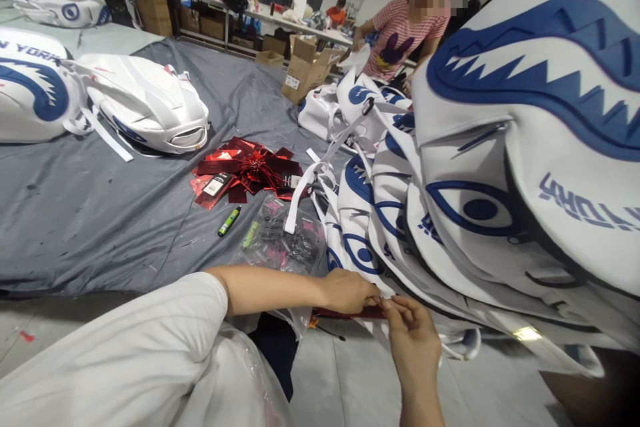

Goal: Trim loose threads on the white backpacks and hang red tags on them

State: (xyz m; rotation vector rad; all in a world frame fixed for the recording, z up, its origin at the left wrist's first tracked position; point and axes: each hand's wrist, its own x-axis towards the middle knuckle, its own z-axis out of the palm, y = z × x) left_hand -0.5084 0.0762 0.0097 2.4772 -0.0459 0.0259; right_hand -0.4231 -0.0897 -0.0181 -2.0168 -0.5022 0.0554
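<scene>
Close together at the front edge of the table, my left hand (pixel 353 290) and my right hand (pixel 414 333) meet with pinched fingertips, beside the stacked white backpacks (pixel 361 250). A dark red hang tag (pixel 350 313) stretches under my left hand, its end at my right fingertips. What the left fingertips pinch is too small to make out. The backpacks carry blue eyes and toothy shark mouths. Left of them lies a clear plastic bag (pixel 285 240) with dark contents, and beyond it a fanned pile of shiny red tags (pixel 250 167).
A green marker (pixel 229 221) lies on the grey table cover (pixel 150 213). Another white backpack (pixel 147 103) rests at the left. Across the table stands a person in a striped shirt (pixel 393 37), near an open cardboard box (pixel 307 67). Tall backpacks (pixel 500 167) crowd the right side.
</scene>
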